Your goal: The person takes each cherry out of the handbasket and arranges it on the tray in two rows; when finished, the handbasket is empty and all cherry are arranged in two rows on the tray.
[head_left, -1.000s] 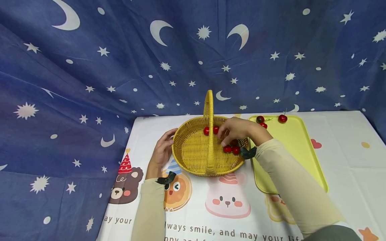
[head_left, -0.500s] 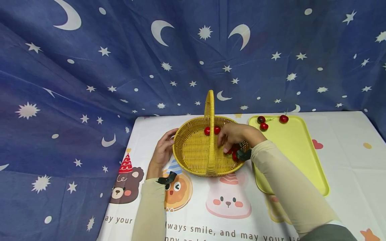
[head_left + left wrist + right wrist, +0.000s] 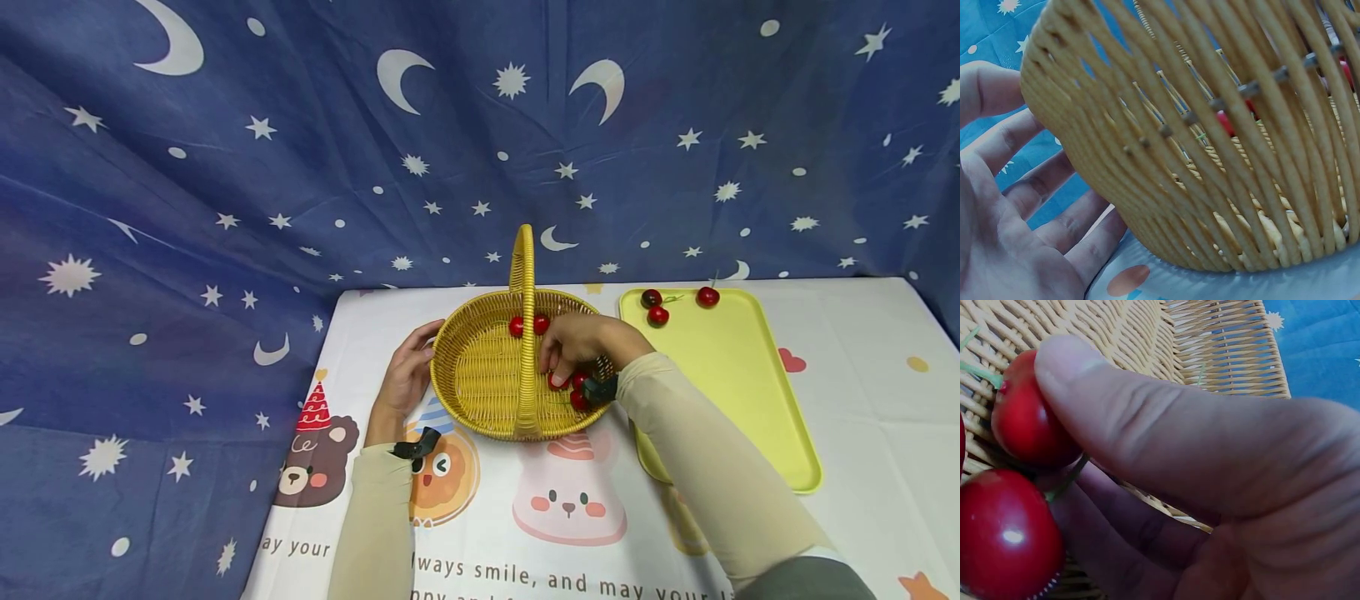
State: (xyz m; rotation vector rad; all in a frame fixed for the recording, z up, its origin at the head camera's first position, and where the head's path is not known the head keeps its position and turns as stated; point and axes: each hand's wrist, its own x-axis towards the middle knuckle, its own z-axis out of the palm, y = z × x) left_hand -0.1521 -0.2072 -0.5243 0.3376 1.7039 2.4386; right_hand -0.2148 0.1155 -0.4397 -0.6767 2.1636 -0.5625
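A yellow wicker basket point(image 3: 471, 367) with a tall arched handle stands mid-table. My left hand point(image 3: 401, 382) is at its left side; in the left wrist view the straight fingers point(image 3: 1094, 240) reach the woven wall. Inside the basket's right half, my right hand point(image 3: 583, 340) pinches a red cherry point(image 3: 1029, 419), thumb on top and curled fingers behind. Another cherry point(image 3: 1010, 537) with a green stem lies right below it. In the head view, two cherries point(image 3: 542, 323) sit near the back of the basket, and others point(image 3: 578, 400) lie under my right wrist.
To the basket's right is a yellow tray point(image 3: 727, 392), with a dark cherry point(image 3: 651, 297) and two red cherries point(image 3: 707, 297) near its back edge. A white tablecloth point(image 3: 862, 400) with cartoon prints covers the table. A blue curtain point(image 3: 450, 125) hangs behind.
My right hand has moved slightly down and toward the front inside the basket, and the cherries near it have shifted left. My left hand has stayed at the basket's side.
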